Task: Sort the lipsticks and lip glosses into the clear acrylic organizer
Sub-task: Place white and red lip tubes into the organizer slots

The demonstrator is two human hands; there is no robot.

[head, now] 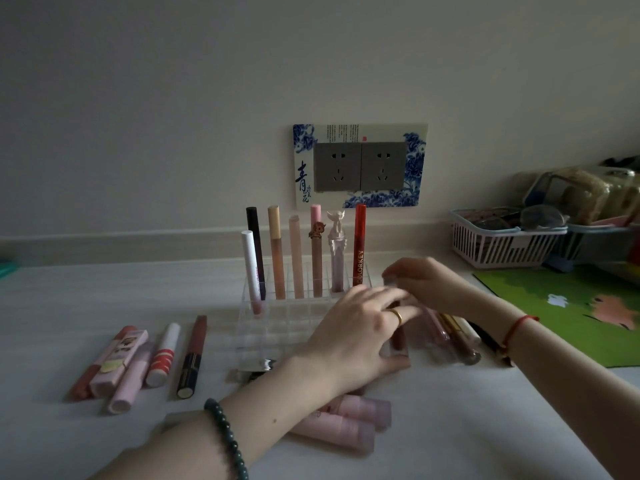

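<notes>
The clear acrylic organizer [277, 327] stands mid-table, with several lipsticks and glosses [296, 258] upright in its back row and a white one at the left. My left hand [353, 334], wearing a gold ring, covers the organizer's right front and is wrapped around a brown lip gloss [398, 339] with a clear base, held upright. My right hand [429, 282] pinches the top of the same tube; this hand is blurred. Loose tubes lie to the left [162, 355], in front [349, 420] and to the right [457, 337].
A pink slatted basket [502, 247] with glasses and other items stands at the back right, with a second basket beside it. A green mat [571, 306] lies to the right. A socket panel [360, 166] is on the wall behind the organizer.
</notes>
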